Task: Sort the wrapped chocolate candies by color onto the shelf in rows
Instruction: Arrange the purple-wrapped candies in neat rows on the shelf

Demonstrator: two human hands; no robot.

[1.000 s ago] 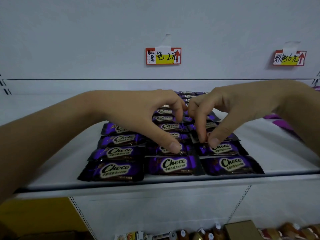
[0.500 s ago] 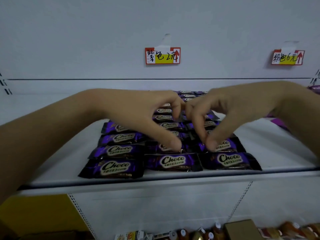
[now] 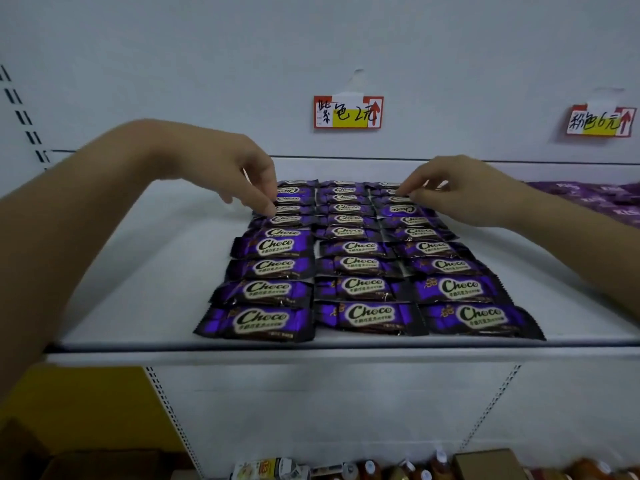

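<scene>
As the purple candies [image 3: 360, 251] lie in three packed rows on the shelf [image 3: 138, 271], alignment is judged in hand: far outer wrappers are touched by left hand [image 3: 221, 168] and right hand [image 3: 460, 192], fingers [image 3: 267, 206] loosely bent, nothing gripped. Light inward nudges are needed next.

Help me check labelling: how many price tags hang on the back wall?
2. The centre tag hangs above the purple Choco candies; the right tag hangs near the frame's edge. Others may be off-frame.
</scene>
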